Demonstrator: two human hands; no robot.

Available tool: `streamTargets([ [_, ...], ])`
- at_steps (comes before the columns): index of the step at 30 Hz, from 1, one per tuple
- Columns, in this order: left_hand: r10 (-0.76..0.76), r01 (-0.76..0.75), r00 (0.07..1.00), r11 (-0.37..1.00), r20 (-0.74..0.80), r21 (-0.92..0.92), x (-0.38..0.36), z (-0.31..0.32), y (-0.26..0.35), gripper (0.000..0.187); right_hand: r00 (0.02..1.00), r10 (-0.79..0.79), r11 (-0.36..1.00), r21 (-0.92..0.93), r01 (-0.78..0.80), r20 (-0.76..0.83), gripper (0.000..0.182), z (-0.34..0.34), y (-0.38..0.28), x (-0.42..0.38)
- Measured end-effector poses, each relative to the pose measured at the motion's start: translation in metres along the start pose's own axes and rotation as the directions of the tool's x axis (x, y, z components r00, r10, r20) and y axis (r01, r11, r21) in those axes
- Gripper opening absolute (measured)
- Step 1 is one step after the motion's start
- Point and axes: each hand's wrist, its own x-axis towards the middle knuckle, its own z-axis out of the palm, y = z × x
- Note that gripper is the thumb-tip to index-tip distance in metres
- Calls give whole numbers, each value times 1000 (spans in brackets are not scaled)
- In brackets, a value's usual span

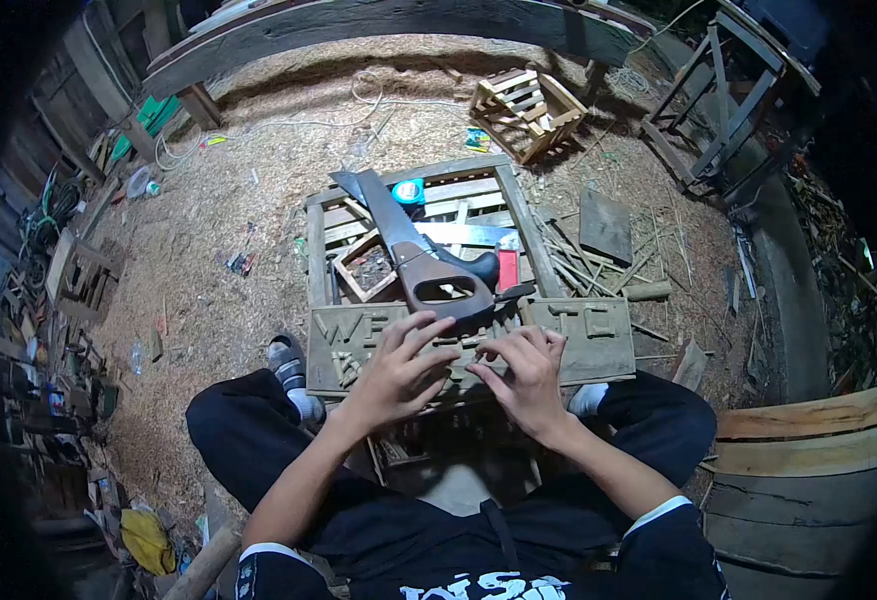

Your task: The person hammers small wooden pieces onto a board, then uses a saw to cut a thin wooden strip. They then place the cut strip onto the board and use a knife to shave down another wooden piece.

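A wooden sign board (pixel 599 345) lies across the near side of a slatted wooden frame, with raised wooden letters, "WE" at the left and "TC" at the right. My left hand (pixel 399 372) is over the board's middle, fingers bent and apart, with nothing visible in them. Beside it, my right hand (pixel 527 378) has its thumb and index finger drawn close together at the board; whatever is between them is too small to name. Small wooden pieces (pixel 349 366) lie on the board's lower left. The letters between the hands are partly hidden.
On the slatted frame (pixel 316 255) rest a handsaw (pixel 391 215), a blue tape measure (pixel 409 192), a try square (pixel 508 268) and a small wooden box (pixel 349 283). Beyond stand a wooden crate (pixel 529 150) and a bench (pixel 359 45). Wood shavings cover the ground; planks (pixel 809 445) lie right.
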Motion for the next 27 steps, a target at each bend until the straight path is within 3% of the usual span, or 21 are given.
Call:
streamTargets([
  [3,44,-46,998,999,51,21,7,8,5,46,996,80,997,-12,-81,-48,23,-9,15,-8],
  [4,65,-65,997,998,49,17,8,13,3,55,994,83,996,-32,-86,-77,23,-14,20,-9],
  [7,82,-85,994,995,68,45,14,21,4,48,982,126,982,-123,-144,-138,24,-31,36,-18],
  [8,84,-87,994,995,72,42,16,23,4,48,973,206,965,-142,-219,-103,28,-39,39,-22],
  [17,101,-103,992,994,71,22,31,39,11,50,979,180,952,-232,-197,-91,42,-47,62,-42],
  [19,103,-106,992,994,71,41,31,36,10,49,983,181,976,-128,-176,24,46,-48,57,-39],
  [20,102,-106,993,993,66,58,31,34,10,49,983,154,977,-165,-136,98,51,-50,51,-38],
  [23,62,-65,996,996,63,58,27,26,9,48,986,106,960,-272,-68,130,55,-41,42,-36],
  [27,34,-36,999,997,21,66,20,17,0,47,965,127,970,-230,-73,230,49,-42,42,-28],
])
